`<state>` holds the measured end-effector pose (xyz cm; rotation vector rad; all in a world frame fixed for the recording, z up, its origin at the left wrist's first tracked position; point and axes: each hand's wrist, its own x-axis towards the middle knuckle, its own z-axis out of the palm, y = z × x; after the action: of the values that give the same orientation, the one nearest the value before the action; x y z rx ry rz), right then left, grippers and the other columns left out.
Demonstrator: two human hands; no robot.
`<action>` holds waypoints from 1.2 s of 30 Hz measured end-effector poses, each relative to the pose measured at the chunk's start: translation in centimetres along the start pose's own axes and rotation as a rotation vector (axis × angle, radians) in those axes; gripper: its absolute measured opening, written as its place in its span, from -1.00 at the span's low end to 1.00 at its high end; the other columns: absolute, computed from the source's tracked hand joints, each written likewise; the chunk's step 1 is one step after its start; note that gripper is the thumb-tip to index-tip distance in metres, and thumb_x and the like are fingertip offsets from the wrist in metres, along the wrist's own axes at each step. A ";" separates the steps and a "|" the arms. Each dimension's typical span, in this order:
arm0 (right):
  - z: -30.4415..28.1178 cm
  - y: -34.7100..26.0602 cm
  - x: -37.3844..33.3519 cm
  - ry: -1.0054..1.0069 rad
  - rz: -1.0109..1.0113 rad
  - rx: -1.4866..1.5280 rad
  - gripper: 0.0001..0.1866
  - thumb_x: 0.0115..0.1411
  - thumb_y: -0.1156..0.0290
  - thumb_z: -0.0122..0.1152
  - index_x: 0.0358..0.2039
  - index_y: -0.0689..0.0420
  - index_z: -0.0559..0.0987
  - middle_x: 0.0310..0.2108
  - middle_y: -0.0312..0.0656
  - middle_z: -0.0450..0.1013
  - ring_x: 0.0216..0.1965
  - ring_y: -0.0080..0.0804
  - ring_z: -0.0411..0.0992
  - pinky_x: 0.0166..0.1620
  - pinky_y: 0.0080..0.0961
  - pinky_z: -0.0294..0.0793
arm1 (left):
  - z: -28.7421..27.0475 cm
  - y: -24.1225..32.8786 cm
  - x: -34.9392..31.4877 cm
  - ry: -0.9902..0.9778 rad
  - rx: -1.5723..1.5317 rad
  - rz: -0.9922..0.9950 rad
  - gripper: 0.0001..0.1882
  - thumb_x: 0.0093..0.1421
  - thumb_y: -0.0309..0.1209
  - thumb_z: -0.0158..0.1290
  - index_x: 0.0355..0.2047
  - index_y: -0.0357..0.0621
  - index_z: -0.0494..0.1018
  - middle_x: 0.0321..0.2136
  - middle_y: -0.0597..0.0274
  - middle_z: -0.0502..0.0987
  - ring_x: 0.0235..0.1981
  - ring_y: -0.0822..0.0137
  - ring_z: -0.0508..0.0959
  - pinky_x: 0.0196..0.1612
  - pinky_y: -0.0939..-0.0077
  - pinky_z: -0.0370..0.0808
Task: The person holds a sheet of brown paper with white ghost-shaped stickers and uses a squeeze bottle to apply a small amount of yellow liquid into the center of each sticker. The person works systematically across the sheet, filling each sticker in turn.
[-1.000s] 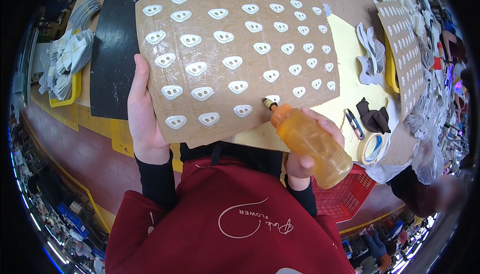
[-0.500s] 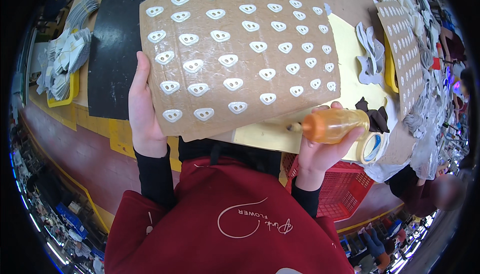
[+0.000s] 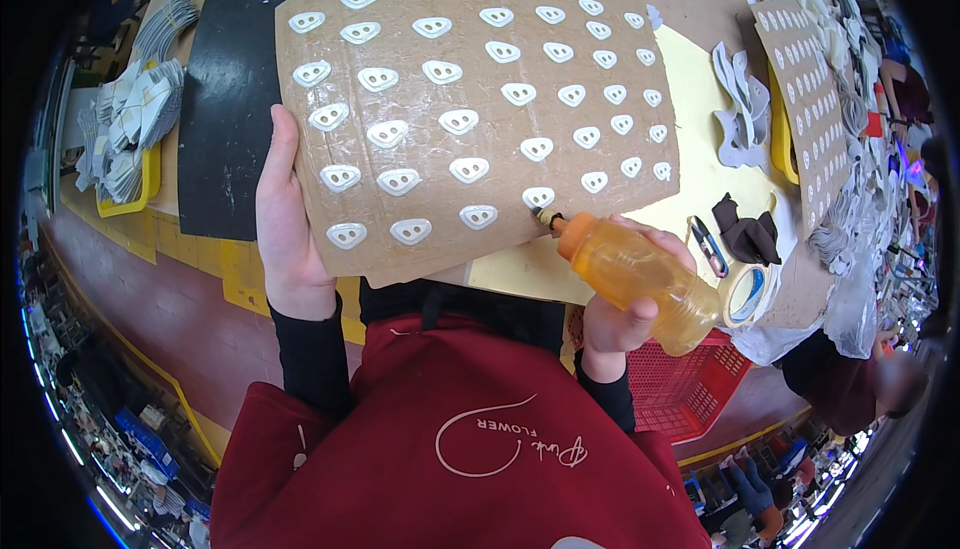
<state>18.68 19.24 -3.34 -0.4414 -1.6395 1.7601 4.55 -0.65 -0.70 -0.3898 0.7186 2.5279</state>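
The left hand (image 3: 288, 229) grips the near left edge of a brown cardboard sheet (image 3: 470, 99), thumb lying on top and the other fingers tucked under where they can't be seen. The sheet is lifted at a tilt over the table, and it's covered in rows of small white rounded-triangle pieces (image 3: 478, 217), each with two little holes. Over on the other side, the right hand (image 3: 625, 299) is wrapped tight around an orange squeeze bottle (image 3: 640, 279), fingers curled round its body. The bottle lies almost on its side, and its nozzle tip touches the sheet just below the white piece at the near right corner of the rows. Under the sheet sits a black mat (image 3: 225, 139), sticking out to the left, and beside that a yellow tray (image 3: 135, 184) holds stacked pale cut pieces (image 3: 130, 119). To the right, on the yellow tabletop (image 3: 700, 149), there's a dark brown bow-shaped scrap (image 3: 748, 234), a small pair of snips (image 3: 708, 246) right next to it, and a roll of tape (image 3: 748, 296) touching the bottle's base in this view. Further right, a second cardboard sheet (image 3: 805, 99) carries the same white pieces. A red plastic basket (image 3: 690, 389) sits below the table edge. The person wears a red apron with a white looping logo on the chest.
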 end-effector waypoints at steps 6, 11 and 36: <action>0.3 -0.5 -0.3 -0.050 0.000 -0.053 -0.26 -0.06 -0.16 0.13 -0.14 0.26 0.25 -0.27 0.05 0.37 -0.20 -0.13 0.40 -0.12 -0.27 0.42 | 0.1 -0.1 -0.1 0.002 0.006 0.004 -0.52 0.27 -0.12 -0.31 0.05 -0.21 0.14 -0.04 -0.05 0.32 -0.09 0.12 0.44 -0.11 0.19 0.47; 1.1 -0.6 0.0 -0.090 0.020 0.024 -0.25 -0.09 -0.14 0.20 -0.10 0.22 0.25 -0.21 0.07 0.36 -0.15 -0.20 0.37 -0.09 -0.34 0.40 | -0.1 -0.1 0.0 0.006 0.016 0.004 -0.52 0.27 -0.12 -0.32 0.06 -0.21 0.13 -0.03 -0.04 0.32 -0.08 0.12 0.43 -0.08 0.19 0.45; -0.6 0.2 3.5 0.099 0.298 0.078 -0.47 0.15 -0.05 -0.11 -0.14 0.18 0.34 -0.32 -0.24 0.36 -0.44 -0.59 0.36 -0.65 -0.77 0.19 | -1.8 0.0 1.0 -0.014 0.022 -0.012 -0.51 0.27 -0.11 -0.33 0.07 -0.19 0.13 -0.03 -0.03 0.31 -0.07 0.14 0.42 -0.07 0.20 0.44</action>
<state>16.50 22.08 -2.93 -0.7555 -1.4899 1.9751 3.90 -1.25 -2.54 -0.3667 0.7365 2.5070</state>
